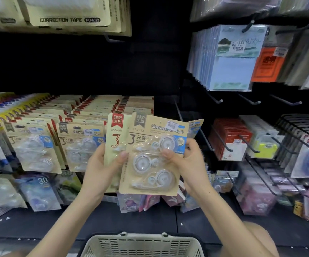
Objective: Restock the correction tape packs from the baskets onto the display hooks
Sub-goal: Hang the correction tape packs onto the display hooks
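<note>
Only the top rim and slatted wall of the basket (pixel 142 245) show, below both wrists at the bottom edge; its inside is cut off. A third pack (pixel 196 127) peeks out above the right hand (pixel 188 160), and only its upper corner shows. The lower part of the red-label pack (pixel 114 138) is covered by the left hand (pixel 101 164) and by the front pack (pixel 150 164), which overlaps its right side. The small print on all three packs is too blurred to read. The fingers of both hands are hidden behind the cards, so only the thumbs and the backs of the hands can be seen.

The left hand grips the red-label pack from its left edge, with the thumb pressed on the card's face near where the front pack overlaps it. The right hand grips the front pack from its right edge, with the thumb lying on the clear bubble over the upper tape wheel. Whether the right hand also holds the third pack cannot be told. Both packs are held upright between the hands, at chest height before the display.

Just left of the left hand hang the rows of tape packs (pixel 79 145) on their hooks. Up and right of the right hand, black hooks (pixel 217 99) jut out beneath the blue notepads (pixel 231 71), and red packs (pixel 229 138) hang further right.
</note>
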{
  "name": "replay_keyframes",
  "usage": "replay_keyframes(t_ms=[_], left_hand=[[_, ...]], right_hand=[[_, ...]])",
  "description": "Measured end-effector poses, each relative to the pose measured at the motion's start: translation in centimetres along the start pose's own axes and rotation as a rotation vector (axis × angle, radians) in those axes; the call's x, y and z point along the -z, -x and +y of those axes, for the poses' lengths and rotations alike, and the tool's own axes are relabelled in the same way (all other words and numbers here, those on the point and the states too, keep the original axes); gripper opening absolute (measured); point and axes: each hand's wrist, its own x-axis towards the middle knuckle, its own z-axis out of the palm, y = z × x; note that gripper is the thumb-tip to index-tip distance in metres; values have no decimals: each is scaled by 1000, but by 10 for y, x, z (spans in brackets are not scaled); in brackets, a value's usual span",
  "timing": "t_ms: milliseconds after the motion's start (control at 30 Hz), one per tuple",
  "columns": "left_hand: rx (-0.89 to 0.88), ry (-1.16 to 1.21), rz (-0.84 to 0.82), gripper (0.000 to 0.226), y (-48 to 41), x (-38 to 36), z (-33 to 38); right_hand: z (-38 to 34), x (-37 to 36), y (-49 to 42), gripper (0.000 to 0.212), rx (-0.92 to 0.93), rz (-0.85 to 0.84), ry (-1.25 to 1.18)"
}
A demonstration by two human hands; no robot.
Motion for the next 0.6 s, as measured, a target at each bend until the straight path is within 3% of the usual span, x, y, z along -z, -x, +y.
replay_keyframes(t_ms=[200,367,600], left_hand=[[-42,9,189,38,-18,18,-1],[-71,-38,210,19,-27,16,0],[-76,-61,172,43,-28,13,-3]], right_hand=[[4,51,-3,37,134,174,47],[13,69,-13,28,111,235,93],[18,62,-22,25,113,264,140]])
